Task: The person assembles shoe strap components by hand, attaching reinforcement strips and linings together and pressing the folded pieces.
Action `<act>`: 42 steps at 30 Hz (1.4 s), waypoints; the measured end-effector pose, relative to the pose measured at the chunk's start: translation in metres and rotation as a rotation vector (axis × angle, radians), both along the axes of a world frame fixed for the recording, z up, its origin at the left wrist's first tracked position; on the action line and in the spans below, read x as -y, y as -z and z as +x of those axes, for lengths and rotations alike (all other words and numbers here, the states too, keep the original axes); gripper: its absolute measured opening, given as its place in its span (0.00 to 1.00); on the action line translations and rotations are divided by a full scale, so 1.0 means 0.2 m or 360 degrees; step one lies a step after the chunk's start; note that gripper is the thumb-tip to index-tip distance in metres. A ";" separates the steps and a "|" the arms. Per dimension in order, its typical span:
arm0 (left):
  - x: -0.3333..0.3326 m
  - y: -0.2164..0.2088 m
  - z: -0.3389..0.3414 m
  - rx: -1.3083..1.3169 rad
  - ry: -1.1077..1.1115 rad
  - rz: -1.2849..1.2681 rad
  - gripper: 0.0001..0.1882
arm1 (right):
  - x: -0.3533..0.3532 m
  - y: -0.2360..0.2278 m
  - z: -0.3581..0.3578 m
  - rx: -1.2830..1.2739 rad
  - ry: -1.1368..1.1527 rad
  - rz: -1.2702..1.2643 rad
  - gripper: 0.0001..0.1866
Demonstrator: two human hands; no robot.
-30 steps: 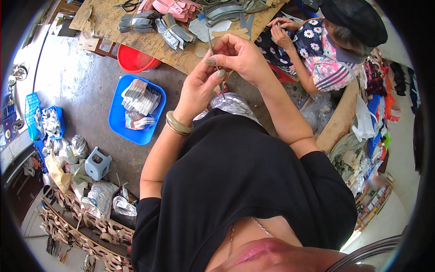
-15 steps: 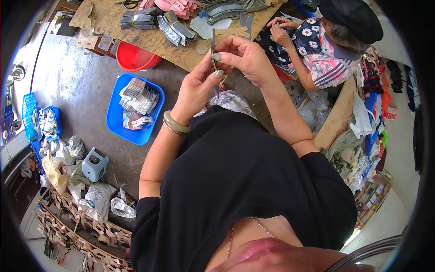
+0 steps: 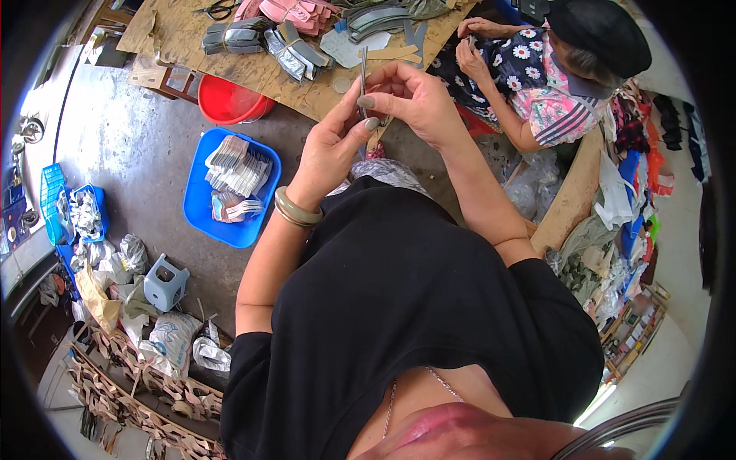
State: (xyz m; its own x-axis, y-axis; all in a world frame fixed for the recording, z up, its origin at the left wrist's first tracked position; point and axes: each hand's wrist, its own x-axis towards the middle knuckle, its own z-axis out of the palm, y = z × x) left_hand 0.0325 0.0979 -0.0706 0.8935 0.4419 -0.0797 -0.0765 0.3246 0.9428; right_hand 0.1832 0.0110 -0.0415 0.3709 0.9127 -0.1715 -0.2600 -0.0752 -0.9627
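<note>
Up in front of my chest, above the table's near edge, my left hand (image 3: 328, 152) and my right hand (image 3: 420, 102) meet on a thin grey strip (image 3: 364, 65). It stands almost edge-on, its upper end poking out above my fingers. Thumb and fingers of both hands pinch it, and its lower part is mostly hidden by them. Beyond my hands, the wooden table (image 3: 310, 100) carries a tied bundle of grey strips (image 3: 234, 38), a silvery-grey bundle (image 3: 297, 55), pink strips (image 3: 303, 15) and curved grey strips (image 3: 379, 23).
At left on the floor stand a blue tub (image 3: 196, 212) holding stacked pale strips (image 3: 239, 170), a red basin (image 3: 226, 103) and a grey-blue stool (image 3: 165, 282). A co-worker (image 3: 529, 84) in a black cap sits at right, hands together. Scissors (image 3: 220, 9) lie at the table's far left.
Both hands keep their pinch on the grey strip, which has turned slightly and looks narrower. My right thumb has shifted a little downward. The co-worker's hands have moved slightly.
</note>
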 end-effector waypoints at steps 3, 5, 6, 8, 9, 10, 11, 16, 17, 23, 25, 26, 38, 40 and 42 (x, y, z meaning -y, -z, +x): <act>0.00 0.00 0.01 0.0000 0.0008 -0.0084 0.30 | -0.01 0.01 0.01 0.0014 0.0015 -0.0045 0.13; -0.01 0.01 0.01 -0.0012 0.0032 -0.0219 0.29 | -0.02 0.00 0.00 -0.0067 0.0066 -0.0001 0.12; -0.02 0.02 0.02 -0.0015 0.0034 -0.0221 0.29 | -0.02 0.01 0.00 -0.0070 0.0069 -0.0003 0.12; -0.02 0.04 0.02 -0.0032 0.0030 -0.0189 0.28 | -0.02 0.02 0.00 -0.0087 0.0113 0.0000 0.11; -0.02 0.04 0.03 -0.0036 0.0034 -0.0192 0.28 | -0.02 0.03 0.00 -0.0090 0.0117 -0.0003 0.11; -0.03 0.03 0.04 -0.0033 0.0033 -0.0198 0.28 | -0.02 0.03 0.01 -0.0050 0.0082 -0.0020 0.11; -0.03 0.03 0.04 -0.0031 0.0029 -0.0204 0.27 | -0.02 0.04 0.02 -0.0011 0.0046 -0.0036 0.12; -0.04 0.04 0.05 -0.0060 -0.0023 -0.0172 0.28 | -0.03 0.02 0.03 -0.0044 0.0054 -0.0066 0.12; -0.04 0.04 0.05 -0.0062 -0.0027 -0.0143 0.28 | -0.04 0.02 0.03 -0.0052 0.0064 -0.0032 0.12; -0.07 0.02 0.07 -0.0089 -0.0007 -0.0103 0.27 | -0.05 0.04 0.04 -0.0023 0.0113 -0.0070 0.09; -0.07 0.01 0.07 -0.0106 -0.0013 -0.0078 0.26 | -0.05 0.03 0.04 0.0024 0.0095 -0.0111 0.09; -0.07 0.01 0.07 -0.0123 -0.0022 -0.0050 0.26 | -0.05 0.02 0.05 0.0070 0.0072 -0.0149 0.09; -0.08 0.02 0.09 -0.0028 -0.0069 -0.0413 0.22 | -0.05 0.09 0.04 0.0106 0.0179 -0.0067 0.06; -0.07 0.01 0.09 -0.0021 -0.0112 -0.0535 0.22 | -0.05 0.10 0.03 0.0086 0.0175 -0.0067 0.06; -0.08 0.01 0.09 -0.0013 -0.0153 -0.0656 0.22 | -0.05 0.11 0.02 0.0067 0.0172 -0.0065 0.06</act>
State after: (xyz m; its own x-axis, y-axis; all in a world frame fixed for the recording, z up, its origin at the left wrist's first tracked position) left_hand 0.0512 0.1136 -0.0724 0.8483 0.4531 -0.2740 -0.1180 0.6662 0.7364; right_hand 0.1862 0.0205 -0.0641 0.4744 0.8596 -0.1901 -0.2283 -0.0885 -0.9696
